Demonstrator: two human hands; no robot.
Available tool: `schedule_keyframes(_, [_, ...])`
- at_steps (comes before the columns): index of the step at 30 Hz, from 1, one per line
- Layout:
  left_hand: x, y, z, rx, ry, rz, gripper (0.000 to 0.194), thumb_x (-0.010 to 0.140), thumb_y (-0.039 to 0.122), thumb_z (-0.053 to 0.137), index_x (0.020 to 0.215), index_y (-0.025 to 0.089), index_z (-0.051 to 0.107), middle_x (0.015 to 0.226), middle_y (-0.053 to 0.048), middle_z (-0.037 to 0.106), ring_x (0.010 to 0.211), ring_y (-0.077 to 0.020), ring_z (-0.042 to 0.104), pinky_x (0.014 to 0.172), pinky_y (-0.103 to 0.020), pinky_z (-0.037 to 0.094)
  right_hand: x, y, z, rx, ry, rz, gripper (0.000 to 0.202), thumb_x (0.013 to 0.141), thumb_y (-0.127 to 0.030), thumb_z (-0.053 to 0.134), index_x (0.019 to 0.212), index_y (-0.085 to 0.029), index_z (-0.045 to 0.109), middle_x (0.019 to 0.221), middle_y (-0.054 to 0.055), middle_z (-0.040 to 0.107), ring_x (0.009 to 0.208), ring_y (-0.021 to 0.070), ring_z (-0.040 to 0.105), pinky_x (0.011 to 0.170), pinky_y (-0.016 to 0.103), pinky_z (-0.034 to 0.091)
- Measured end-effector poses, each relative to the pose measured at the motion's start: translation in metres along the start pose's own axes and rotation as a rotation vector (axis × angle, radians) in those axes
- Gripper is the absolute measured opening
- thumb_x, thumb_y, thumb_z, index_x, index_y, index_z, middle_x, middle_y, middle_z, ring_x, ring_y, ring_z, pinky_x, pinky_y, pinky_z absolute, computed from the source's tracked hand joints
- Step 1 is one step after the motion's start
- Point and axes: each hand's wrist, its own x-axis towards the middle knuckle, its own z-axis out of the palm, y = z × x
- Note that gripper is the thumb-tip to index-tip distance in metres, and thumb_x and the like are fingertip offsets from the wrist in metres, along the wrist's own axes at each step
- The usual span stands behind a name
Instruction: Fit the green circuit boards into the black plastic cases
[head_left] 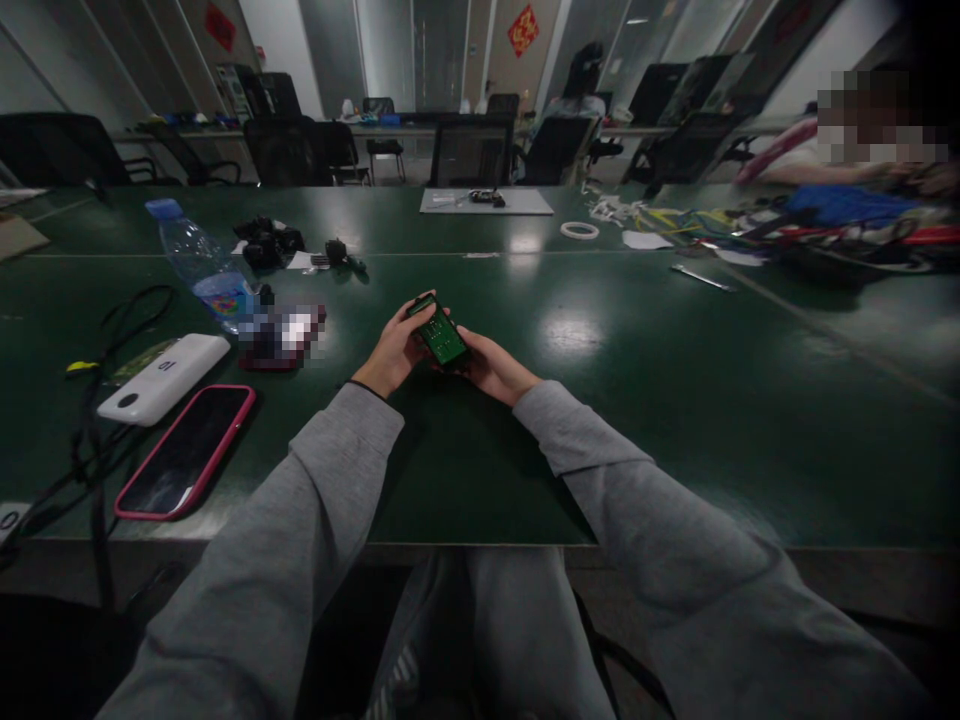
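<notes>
Above the green table, both my hands hold a green circuit board point(442, 338) set in a black frame or case. My left hand point(399, 345) grips its far left side, with the thumb lying across the board's upper end. At the near right corner, my right hand point(491, 365) is closed on the case; its fingertips are partly hidden beneath it. The board is tilted, its component side facing up towards me. Grey sleeves cover both forearms, and a dark band circles the left wrist.
On the left lie a phone in a red case point(187, 455), a white power bank point(165, 380), black cables and a tilted plastic bottle point(199, 260). Ahead is a grey board point(525, 203) with small parts, then a white ring point(580, 230). Wires point(705, 225) heap near another person at right.
</notes>
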Motion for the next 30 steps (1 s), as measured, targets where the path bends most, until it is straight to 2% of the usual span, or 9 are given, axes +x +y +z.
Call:
schedule_keyframes(5, [0.0001, 0.0012, -0.0021, -0.019, -0.018, 0.004, 0.057, 0.071, 0.033, 0.078, 0.125, 0.028, 0.06, 0.108, -0.006, 0.072, 0.101, -0.0241, 0.066, 0.086, -0.038, 0.052, -0.0007, 0.0001, 0.0011, -0.02, -0.004, -0.025, 0.047, 0.089, -0.059, 0.056, 0.115, -0.021, 0.061, 0.109, 0.01, 0.07, 0.101, 0.0248, 0.066, 0.092, 0.047, 0.054])
schedule_keyframes(11, [0.0, 0.0014, -0.0026, 0.004, 0.002, 0.02, 0.05, 0.071, 0.031, 0.078, 0.118, 0.027, 0.063, 0.111, -0.006, 0.07, 0.101, -0.0247, 0.066, 0.081, -0.035, 0.052, -0.0024, -0.0013, 0.0032, -0.01, -0.022, -0.044, 0.051, 0.085, -0.063, 0.059, 0.112, -0.019, 0.061, 0.106, 0.009, 0.07, 0.097, 0.0239, 0.066, 0.094, 0.046, 0.054])
schedule_keyframes(17, [-0.0003, 0.0007, -0.0024, 0.046, 0.026, 0.043, 0.048, 0.07, 0.031, 0.079, 0.115, 0.026, 0.064, 0.11, -0.006, 0.07, 0.099, -0.0242, 0.066, 0.078, -0.034, 0.053, -0.0035, -0.0008, 0.0057, 0.033, 0.036, -0.014, 0.037, 0.084, -0.046, 0.068, 0.107, -0.019, 0.058, 0.106, 0.008, 0.07, 0.092, 0.0219, 0.068, 0.099, 0.044, 0.052])
schedule_keyframes(20, [0.0003, 0.0003, -0.0032, 0.065, 0.009, 0.069, 0.047, 0.07, 0.031, 0.079, 0.115, 0.026, 0.065, 0.111, -0.006, 0.07, 0.1, -0.0239, 0.065, 0.078, -0.034, 0.053, -0.0026, 0.001, 0.0053, 0.024, 0.061, -0.006, 0.034, 0.086, -0.041, 0.066, 0.109, -0.019, 0.056, 0.104, 0.008, 0.069, 0.093, 0.0216, 0.068, 0.096, 0.043, 0.053])
schedule_keyframes(24, [0.0017, -0.0006, -0.0045, 0.092, -0.04, 0.089, 0.046, 0.071, 0.033, 0.079, 0.115, 0.027, 0.065, 0.113, -0.006, 0.069, 0.103, -0.0237, 0.064, 0.079, -0.034, 0.053, -0.0009, 0.0027, 0.0048, 0.002, 0.084, -0.005, 0.038, 0.084, -0.044, 0.069, 0.11, -0.019, 0.056, 0.105, 0.007, 0.068, 0.095, 0.0199, 0.067, 0.09, 0.038, 0.055])
schedule_keyframes(30, [0.0038, -0.0021, -0.0053, 0.094, -0.075, 0.085, 0.044, 0.073, 0.032, 0.079, 0.114, 0.029, 0.065, 0.114, -0.004, 0.068, 0.105, -0.0234, 0.064, 0.082, -0.035, 0.054, -0.0006, 0.0009, 0.006, -0.004, 0.135, 0.003, 0.037, 0.077, -0.04, 0.074, 0.104, -0.02, 0.058, 0.104, 0.004, 0.065, 0.086, 0.0143, 0.063, 0.072, 0.026, 0.052])
